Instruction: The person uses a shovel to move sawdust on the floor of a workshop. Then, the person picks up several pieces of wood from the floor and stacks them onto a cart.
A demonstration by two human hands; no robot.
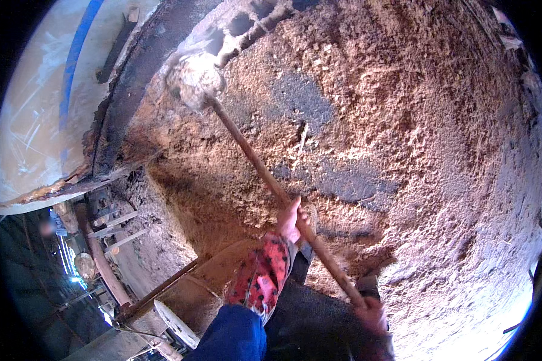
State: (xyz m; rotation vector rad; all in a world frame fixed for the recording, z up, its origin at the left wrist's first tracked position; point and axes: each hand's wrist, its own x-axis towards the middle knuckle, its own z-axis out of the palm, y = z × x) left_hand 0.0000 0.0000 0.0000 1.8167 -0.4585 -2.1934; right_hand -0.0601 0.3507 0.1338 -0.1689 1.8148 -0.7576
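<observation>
Both my hands grip the long wooden handle (pixel 250 153) of a tool that slants from lower right to upper left. My left hand (pixel 290 221), below a red patterned cuff and blue sleeve, is wrapped around the middle of the handle. Near its lower end my right hand (pixel 372 316) is closed on it, slightly blurred. Pale clumpy material (pixel 196 81) covers the tool's head at the far left, so its shape is hidden. Around and under the handle spreads loose reddish-brown grainy material (pixel 427 120) with dark grey patches (pixel 355 179).
A pale panel with a blue stripe (pixel 39 126) stands at the upper left beside a dark edge. A surface with several holes (pixel 241 24) lies beyond the tool's head. Wooden poles (pixel 99 259) and a plank edge (pixel 162 287) are at the lower left, with another person (pixel 57 222) in the distance.
</observation>
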